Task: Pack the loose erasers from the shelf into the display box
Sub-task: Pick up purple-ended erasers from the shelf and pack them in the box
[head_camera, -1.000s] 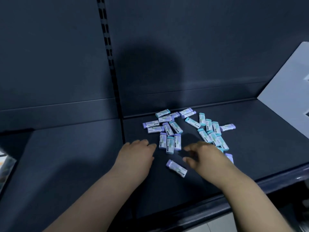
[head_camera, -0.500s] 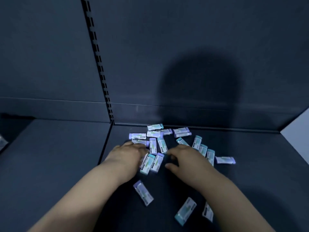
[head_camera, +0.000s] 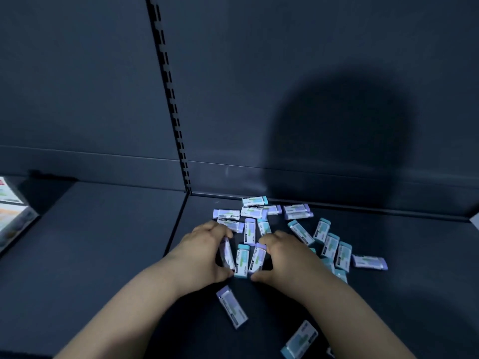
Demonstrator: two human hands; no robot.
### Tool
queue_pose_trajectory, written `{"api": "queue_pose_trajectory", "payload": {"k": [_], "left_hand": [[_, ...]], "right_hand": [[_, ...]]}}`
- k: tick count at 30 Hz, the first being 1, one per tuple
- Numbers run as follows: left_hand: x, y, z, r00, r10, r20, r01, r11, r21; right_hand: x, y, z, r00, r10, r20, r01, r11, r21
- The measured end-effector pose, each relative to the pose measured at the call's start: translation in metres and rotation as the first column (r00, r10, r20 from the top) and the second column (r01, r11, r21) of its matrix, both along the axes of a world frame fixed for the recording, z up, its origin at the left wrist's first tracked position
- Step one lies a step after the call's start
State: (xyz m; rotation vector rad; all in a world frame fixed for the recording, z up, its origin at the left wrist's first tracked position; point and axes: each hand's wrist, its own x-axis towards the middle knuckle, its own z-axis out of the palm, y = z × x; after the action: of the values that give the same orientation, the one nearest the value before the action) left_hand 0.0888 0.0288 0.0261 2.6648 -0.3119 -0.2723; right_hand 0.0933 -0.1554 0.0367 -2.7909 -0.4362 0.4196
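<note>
Several loose erasers [head_camera: 329, 244] in white sleeves with purple or teal ends lie scattered on the dark shelf [head_camera: 103, 255]. My left hand [head_camera: 202, 255] curls around a purple-ended eraser [head_camera: 227, 255] that stands tilted on its edge. My right hand [head_camera: 285, 257] presses against another purple-ended eraser [head_camera: 258, 257], thumb at its near end. A teal-ended eraser [head_camera: 242, 260] lies squeezed between those two. Two more erasers lie nearer me, a purple one [head_camera: 232, 305] and a teal one [head_camera: 299, 340]. A printed box [head_camera: 13, 218] shows partly at the left edge.
A slotted upright [head_camera: 171, 104] divides the dark back wall and meets the seam between two shelf panels. A raised lip runs along the back of the shelf. A white panel corner [head_camera: 476, 220] shows at the right edge. My shadow falls on the back wall.
Both hands have closed in from either side on three erasers at the pile's near edge. The left hand has tipped one eraser up on its edge.
</note>
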Motion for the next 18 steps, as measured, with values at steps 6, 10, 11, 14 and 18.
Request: {"api": "queue_pose_trajectory", "payload": {"k": [6, 10, 11, 14, 18], "left_hand": [[-0.008, 0.015, -0.008, 0.998, 0.029, 0.06, -0.029, 1.0, 0.006], [-0.01, 0.022, -0.009, 0.998, 0.024, 0.052, -0.03, 0.994, 0.103], [-0.01, 0.022, -0.009, 0.999, 0.009, 0.053, -0.015, 0.993, 0.115], [-0.008, 0.021, -0.009, 0.998, -0.02, 0.052, 0.012, 0.989, 0.147], [-0.005, 0.016, -0.01, 0.997, -0.032, 0.066, 0.021, 0.987, 0.16]], "right_hand": [[-0.004, -0.002, -0.002, 1.0, 0.003, 0.018, -0.003, 1.0, 0.014], [-0.005, -0.002, -0.006, 1.0, 0.013, 0.016, -0.013, 1.0, 0.022], [-0.005, -0.002, -0.007, 1.0, 0.017, 0.015, -0.018, 1.0, 0.025], [-0.005, -0.003, -0.009, 0.999, 0.03, 0.034, -0.033, 0.996, 0.083], [-0.007, -0.008, -0.007, 1.0, -0.011, 0.028, 0.003, 0.961, 0.275]]}}
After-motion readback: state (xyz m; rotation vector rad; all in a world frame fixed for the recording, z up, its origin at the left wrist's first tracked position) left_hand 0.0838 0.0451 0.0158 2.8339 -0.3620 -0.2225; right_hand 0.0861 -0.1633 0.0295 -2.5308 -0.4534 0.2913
